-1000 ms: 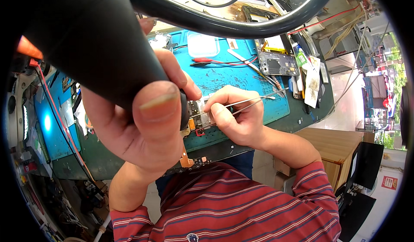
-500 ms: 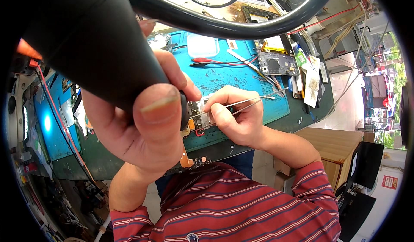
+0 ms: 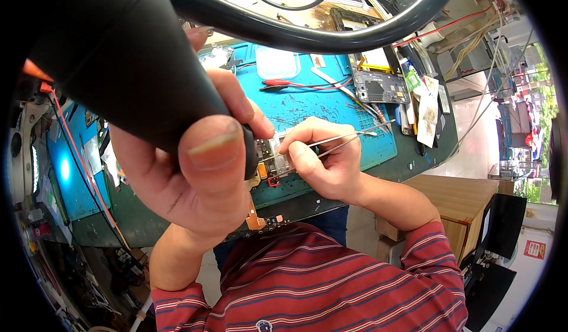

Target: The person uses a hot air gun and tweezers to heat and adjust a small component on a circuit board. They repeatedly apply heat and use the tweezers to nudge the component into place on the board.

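My left hand (image 3: 204, 172) is wrapped round a thick black hot-air gun (image 3: 136, 66), whose body fills the upper left. Its lower end comes down beside a small phone circuit board (image 3: 273, 159); my fingers and thumb hide part of that end. In my right hand (image 3: 325, 160), thumb and forefinger pinch thin metal tweezers (image 3: 337, 140). Their working end reaches toward the board, but my fingers cover much of it and I cannot tell whether the tips touch. An orange flex cable (image 3: 254, 219) hangs from the board's near side, by the table edge.
A black hose (image 3: 319, 41) arcs across the top. On the blue mat (image 3: 296, 107) lie a clear plastic lid (image 3: 278, 62), red and black clip leads (image 3: 275, 85) and an opened phone frame (image 3: 378, 83). A wooden cabinet (image 3: 452, 196) stands at the right.
The hot-air gun and my left hand have shifted very slightly to the left. My right hand and the tweezers stay in place.
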Tool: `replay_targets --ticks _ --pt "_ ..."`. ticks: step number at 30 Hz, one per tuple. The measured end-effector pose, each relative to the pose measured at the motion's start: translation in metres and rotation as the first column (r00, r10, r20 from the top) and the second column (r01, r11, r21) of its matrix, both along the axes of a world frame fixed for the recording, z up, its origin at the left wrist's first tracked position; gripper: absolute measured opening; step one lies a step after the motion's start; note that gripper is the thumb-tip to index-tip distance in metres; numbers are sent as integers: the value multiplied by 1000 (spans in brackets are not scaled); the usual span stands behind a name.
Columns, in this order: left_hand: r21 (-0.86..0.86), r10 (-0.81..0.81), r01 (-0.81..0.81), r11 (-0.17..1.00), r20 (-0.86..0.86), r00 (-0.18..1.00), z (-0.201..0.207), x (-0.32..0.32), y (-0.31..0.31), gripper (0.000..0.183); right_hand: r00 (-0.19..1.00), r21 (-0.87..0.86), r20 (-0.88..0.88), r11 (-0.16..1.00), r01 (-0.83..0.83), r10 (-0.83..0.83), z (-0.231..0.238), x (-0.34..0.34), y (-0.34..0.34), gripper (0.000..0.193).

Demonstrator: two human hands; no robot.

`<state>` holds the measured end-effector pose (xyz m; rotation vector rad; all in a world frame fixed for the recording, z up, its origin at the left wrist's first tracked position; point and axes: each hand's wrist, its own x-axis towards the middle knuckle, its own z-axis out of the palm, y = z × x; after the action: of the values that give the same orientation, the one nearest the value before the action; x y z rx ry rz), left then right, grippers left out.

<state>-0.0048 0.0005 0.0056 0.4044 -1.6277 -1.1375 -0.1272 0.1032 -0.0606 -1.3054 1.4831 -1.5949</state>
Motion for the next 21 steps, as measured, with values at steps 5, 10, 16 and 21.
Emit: replay_targets --ticks 5,10,16,21 --pt "-57 44 -45 997 -15 999 -3 -1 -3 73 999 1 -36 1000 4 -4 1 -1 0 7" --pt "-48 68 -69 996 -24 997 -4 -1 -3 72 999 -3 -52 1000 7 -7 0 -1 0 7" --pt "-21 74 -75 997 -51 996 -3 -2 -1 72 997 3 -80 1000 8 -8 2 -1 0 7" --pt "-12 72 -73 997 -55 996 -2 -2 -1 71 997 7 -73 1000 9 -9 2 0 0 7"
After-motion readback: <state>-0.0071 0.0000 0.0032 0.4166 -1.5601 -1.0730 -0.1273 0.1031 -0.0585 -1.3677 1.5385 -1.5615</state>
